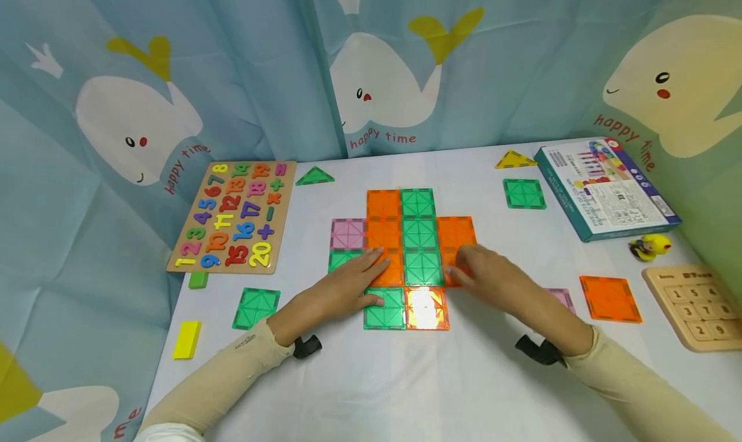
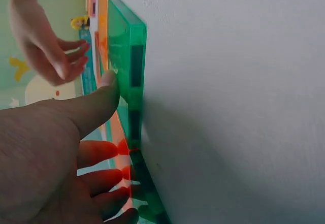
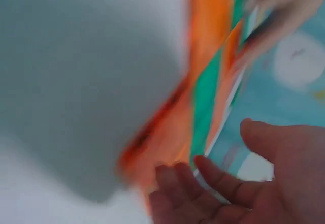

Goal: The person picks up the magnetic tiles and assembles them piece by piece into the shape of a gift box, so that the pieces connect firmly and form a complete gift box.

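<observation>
A flat patch of square magnetic tiles (image 1: pixel 406 249) in orange, green and pink lies on the white table (image 1: pixel 371 390). My left hand (image 1: pixel 348 286) lies flat on its left side, straight fingers pressing the orange and green tiles; the left wrist view shows the thumb (image 2: pixel 104 94) against a green tile's edge (image 2: pixel 129 66). My right hand (image 1: pixel 484 274) rests on the orange tile (image 1: pixel 458 236) at the patch's right side, fingers relaxed. The right wrist view is blurred, with orange and green tiles (image 3: pixel 203 102) beyond the fingers (image 3: pixel 188 188).
A wooden number puzzle (image 1: pixel 232 216) sits at the left, a boxed game (image 1: pixel 605 187) and wooden keypad board (image 1: pixel 698 303) at the right. Loose tiles: green squares (image 1: pixel 256 308) (image 1: pixel 524 193), orange square (image 1: pixel 610 298), green triangle (image 1: pixel 315 176), yellow triangle (image 1: pixel 514 160). Yellow block (image 1: pixel 187 339) near the left edge.
</observation>
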### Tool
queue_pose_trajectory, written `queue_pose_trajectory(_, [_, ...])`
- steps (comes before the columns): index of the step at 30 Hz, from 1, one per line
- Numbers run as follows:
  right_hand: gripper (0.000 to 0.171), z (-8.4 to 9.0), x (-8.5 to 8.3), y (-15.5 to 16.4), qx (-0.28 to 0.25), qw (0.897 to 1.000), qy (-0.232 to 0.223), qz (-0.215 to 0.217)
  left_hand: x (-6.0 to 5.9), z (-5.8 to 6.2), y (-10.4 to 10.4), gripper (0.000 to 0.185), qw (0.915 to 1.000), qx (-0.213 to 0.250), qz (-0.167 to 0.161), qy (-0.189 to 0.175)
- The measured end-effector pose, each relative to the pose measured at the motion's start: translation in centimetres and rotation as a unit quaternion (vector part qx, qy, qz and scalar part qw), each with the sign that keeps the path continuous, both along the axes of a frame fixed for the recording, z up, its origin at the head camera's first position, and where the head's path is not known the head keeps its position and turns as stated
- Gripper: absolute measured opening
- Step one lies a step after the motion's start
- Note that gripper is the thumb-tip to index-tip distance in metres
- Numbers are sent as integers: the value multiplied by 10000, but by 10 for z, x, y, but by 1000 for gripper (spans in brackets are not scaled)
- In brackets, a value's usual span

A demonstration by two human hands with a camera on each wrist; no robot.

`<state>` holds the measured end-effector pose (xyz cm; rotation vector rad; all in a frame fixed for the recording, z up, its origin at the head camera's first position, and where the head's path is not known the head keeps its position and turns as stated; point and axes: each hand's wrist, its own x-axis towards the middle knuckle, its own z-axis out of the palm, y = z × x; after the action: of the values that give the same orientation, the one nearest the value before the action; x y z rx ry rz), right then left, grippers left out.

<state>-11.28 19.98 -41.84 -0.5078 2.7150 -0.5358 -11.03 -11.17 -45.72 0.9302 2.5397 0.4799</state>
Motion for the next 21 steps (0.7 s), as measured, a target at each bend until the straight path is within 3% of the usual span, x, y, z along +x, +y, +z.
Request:
queue_pose_trajectory(4, [49, -2, -29, 22, 889, 9944, -265, -505, 7, 2, 9, 84, 9999, -41, -101, -99])
queue_pose_trajectory(8, [55, -8, -45, 25, 1367, 9877, -498, -566, 17, 2, 25, 90, 9989, -59, -452, -69])
queue_pose_trajectory(14, [56, -20, -56, 16, 1347, 9863, -819, -481, 27, 0, 41, 98, 9962, -415, -732, 222])
queue_pose_trajectory(21, [46, -14, -60, 28, 849, 9912, -949, -363, 29, 0, 45, 95, 9950, -531, -737, 415])
